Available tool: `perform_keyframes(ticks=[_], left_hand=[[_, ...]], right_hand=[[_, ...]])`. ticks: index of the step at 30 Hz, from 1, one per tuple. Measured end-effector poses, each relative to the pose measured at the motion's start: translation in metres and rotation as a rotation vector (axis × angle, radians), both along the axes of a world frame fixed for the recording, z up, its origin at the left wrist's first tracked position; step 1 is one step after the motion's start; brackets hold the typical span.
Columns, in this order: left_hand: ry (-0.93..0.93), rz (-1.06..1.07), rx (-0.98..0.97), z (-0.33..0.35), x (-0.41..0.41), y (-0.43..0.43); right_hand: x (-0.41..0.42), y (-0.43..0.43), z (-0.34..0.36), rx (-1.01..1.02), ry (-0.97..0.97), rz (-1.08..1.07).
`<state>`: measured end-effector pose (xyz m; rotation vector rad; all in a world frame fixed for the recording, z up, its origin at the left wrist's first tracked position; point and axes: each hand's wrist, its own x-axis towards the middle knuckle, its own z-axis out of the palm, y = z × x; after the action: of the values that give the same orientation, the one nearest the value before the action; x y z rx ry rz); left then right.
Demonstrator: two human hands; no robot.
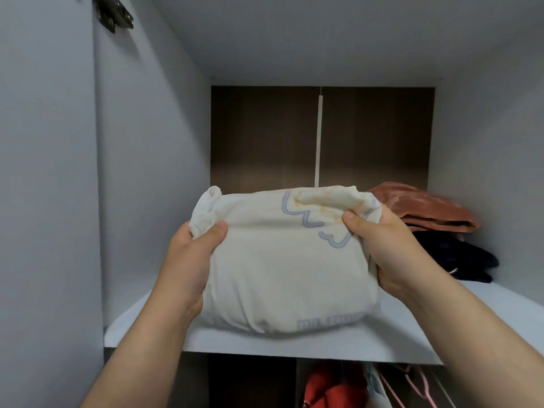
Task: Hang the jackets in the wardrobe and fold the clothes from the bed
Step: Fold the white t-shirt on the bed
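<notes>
The wardrobe (147, 142) filled the view, its pale grey side walls running back to a dark brown back panel (265, 136) with a thin white strip (318, 136) down the middle. A white shelf (412, 334) crossed the lower part of the compartment.

Over the front of that shelf, left of centre, was a folded cream garment (282, 269) with a pale blue and orange squiggle print near its top and faint lettering near its lower edge. Whether its underside rested on the shelf or hung just above it could not be told.

The left hand (188, 260) gripped the bundle's left side, thumb curled over the top and the fingers hidden beneath. The right hand (394, 248) gripped the right side, its thumb pressed into the printed fold and its fingers wrapped behind.

On the shelf to the right, near the side wall, a folded rust-coloured velvet garment (426, 210) lay on top of a folded dark navy garment (459, 257), just beside the right hand.

Below the shelf, a red garment (332, 387) hung with pink hangers (394, 384) to its right.

A dark metal hinge (114, 14) sat at the upper left.
</notes>
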<state>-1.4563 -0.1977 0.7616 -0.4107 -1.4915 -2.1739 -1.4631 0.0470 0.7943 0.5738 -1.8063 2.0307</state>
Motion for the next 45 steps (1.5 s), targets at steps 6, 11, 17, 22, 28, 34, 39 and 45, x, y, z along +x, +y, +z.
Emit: perform_keyframes(ticks=[6,11,17,22,28,34,39,45], left_hand=[[-0.059,0.102,-0.078,0.025,-0.055,-0.023],[-0.123,0.247,-0.223,0.052,-0.098,-0.032],[-0.290,0.345,-0.387,0.093,-0.155,-0.041],[-0.425,0.338,-0.400,0.119,-0.186,-0.050],[-0.478,0.328,-0.373,0.135,-0.219,-0.061],[-0.467,0.801,-1.012,0.062,-0.269,-0.068],[-0.327,0.650,-1.573,0.028,-0.285,-0.059],[-0.488,0.314,-1.694,0.016,-0.280,-0.052]], right_hand=[[-0.071,-0.014,0.019,0.186,0.003,-0.036],[-0.126,-0.021,0.036,0.346,0.024,-0.074],[-0.176,-0.034,0.051,0.434,0.035,-0.115],[-0.218,-0.050,0.059,0.323,-0.094,-0.030],[-0.247,-0.063,0.068,0.024,-0.287,0.097],[-0.287,-0.076,0.015,0.288,-0.364,-0.113],[-0.297,-0.068,-0.008,0.868,-0.345,-0.347],[-0.299,-0.081,-0.020,1.307,0.008,-0.201]])
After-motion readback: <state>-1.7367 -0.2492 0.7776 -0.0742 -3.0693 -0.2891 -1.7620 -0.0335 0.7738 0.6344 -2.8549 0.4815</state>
